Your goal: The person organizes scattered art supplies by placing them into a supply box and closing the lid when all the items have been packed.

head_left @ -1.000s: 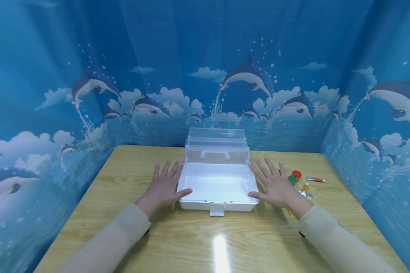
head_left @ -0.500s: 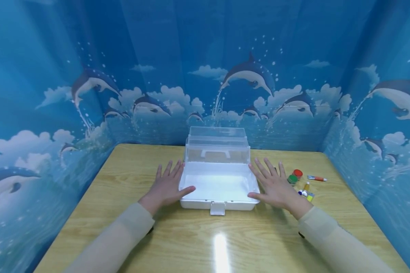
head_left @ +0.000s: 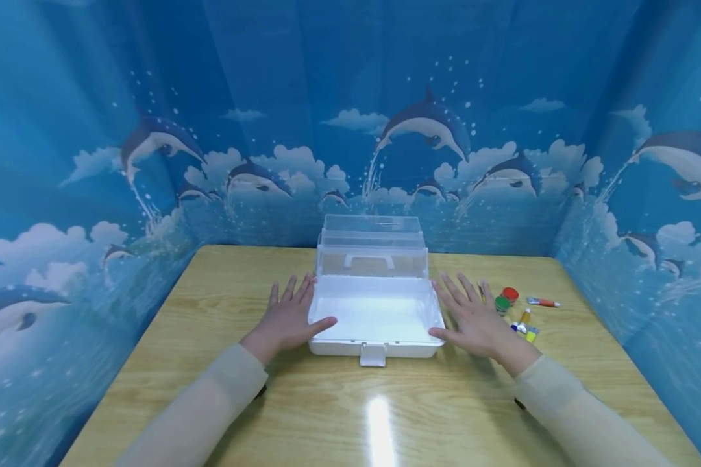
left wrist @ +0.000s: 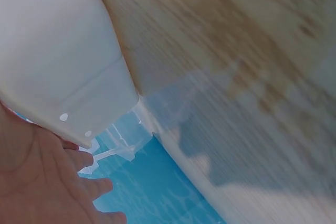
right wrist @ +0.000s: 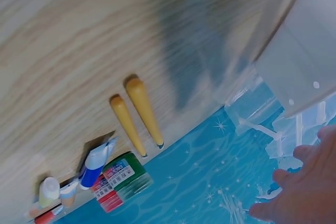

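A white plastic box (head_left: 376,311) stands on the table with its clear lid (head_left: 374,243) raised at the back. My left hand (head_left: 286,321) lies along the box's left side, fingers straight and spread, thumb over the rim. On the opposite side my right hand (head_left: 476,324) is spread the same way, its thumb at the front right corner. Neither hand grips anything. In the left wrist view the palm of the left hand (left wrist: 42,177) is beside the box wall (left wrist: 58,51). The right wrist view shows the right hand's fingers near the box (right wrist: 310,51).
Right of the right hand are a green-lidded jar (head_left: 502,305), a red-lidded jar (head_left: 509,295), an orange-red tube (head_left: 543,302) and several small paint tubes (head_left: 524,318). Two tapered yellow handles (right wrist: 142,108) lie near them. A dolphin-print curtain (head_left: 269,130) surrounds the table (head_left: 210,279).
Both hands stay spread at the box's sides and have shifted very slightly right in the view. The box and the paints appear a few pixels higher, as the head view tilts slightly.
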`<act>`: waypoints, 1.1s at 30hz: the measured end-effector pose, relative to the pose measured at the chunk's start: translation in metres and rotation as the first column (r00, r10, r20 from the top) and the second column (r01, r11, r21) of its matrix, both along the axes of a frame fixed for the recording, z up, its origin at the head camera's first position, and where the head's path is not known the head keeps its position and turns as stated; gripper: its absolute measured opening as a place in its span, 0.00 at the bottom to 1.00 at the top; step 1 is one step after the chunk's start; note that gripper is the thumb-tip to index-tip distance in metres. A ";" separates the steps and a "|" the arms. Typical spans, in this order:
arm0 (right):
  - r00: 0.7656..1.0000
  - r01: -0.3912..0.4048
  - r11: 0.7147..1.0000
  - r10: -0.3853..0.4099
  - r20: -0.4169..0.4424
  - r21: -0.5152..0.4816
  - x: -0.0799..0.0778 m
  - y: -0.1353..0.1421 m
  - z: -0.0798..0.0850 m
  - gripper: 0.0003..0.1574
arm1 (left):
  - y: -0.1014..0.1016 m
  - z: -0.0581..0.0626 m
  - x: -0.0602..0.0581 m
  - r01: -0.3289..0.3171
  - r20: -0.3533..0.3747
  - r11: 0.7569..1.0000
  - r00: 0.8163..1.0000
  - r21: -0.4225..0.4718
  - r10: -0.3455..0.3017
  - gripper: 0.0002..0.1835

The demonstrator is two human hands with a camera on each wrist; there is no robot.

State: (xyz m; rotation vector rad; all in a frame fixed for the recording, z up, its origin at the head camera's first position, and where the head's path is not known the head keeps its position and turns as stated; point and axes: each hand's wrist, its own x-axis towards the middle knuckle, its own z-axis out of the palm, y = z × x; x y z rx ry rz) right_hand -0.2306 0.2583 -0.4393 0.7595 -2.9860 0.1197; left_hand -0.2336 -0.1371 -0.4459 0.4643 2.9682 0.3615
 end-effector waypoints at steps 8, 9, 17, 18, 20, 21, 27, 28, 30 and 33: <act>1.000 0.009 1.000 -0.009 0.021 -0.023 0.002 0.005 0.002 0.59 | 0.001 -0.001 -0.001 -0.011 0.005 1.000 1.000 0.000 0.011 0.55; 1.000 0.015 1.000 -0.015 0.028 -0.026 0.002 0.006 0.003 0.58 | 0.001 -0.002 -0.001 -0.010 0.001 1.000 1.000 0.002 0.010 0.55; 0.991 0.091 0.994 -0.085 0.101 -0.058 0.004 0.016 0.013 0.54 | 0.000 -0.005 -0.003 -0.014 0.000 1.000 1.000 0.000 0.014 0.55; 0.990 0.099 0.993 -0.092 0.107 -0.059 0.004 0.017 0.013 0.53 | 0.000 -0.005 -0.003 -0.015 -0.002 1.000 1.000 -0.001 0.015 0.55; 0.988 0.110 0.992 -0.102 0.115 -0.066 0.005 0.019 0.015 0.52 | 0.001 -0.005 -0.003 -0.016 -0.004 1.000 1.000 -0.006 0.016 0.55; 0.987 0.114 0.991 -0.105 0.120 -0.070 0.005 0.020 0.016 0.52 | 0.001 -0.005 -0.002 -0.019 -0.005 1.000 1.000 -0.009 0.019 0.55; 0.983 0.127 0.989 -0.116 0.139 -0.072 0.007 0.025 0.017 0.50 | 0.001 -0.005 -0.002 -0.024 -0.002 1.000 1.000 -0.015 0.024 0.56; 0.982 0.132 0.989 -0.121 0.142 -0.069 0.007 0.026 0.016 0.50 | 0.001 -0.005 -0.002 -0.024 -0.002 1.000 1.000 -0.018 0.024 0.56; 0.980 0.143 0.988 -0.133 0.146 -0.064 0.006 0.029 0.016 0.50 | 0.001 -0.005 -0.002 -0.023 -0.002 0.999 1.000 -0.023 0.023 0.57; 0.974 0.169 0.984 -0.158 0.164 -0.059 0.006 0.033 0.015 0.51 | 0.001 -0.004 -0.002 -0.019 0.000 1.000 1.000 -0.021 0.019 0.57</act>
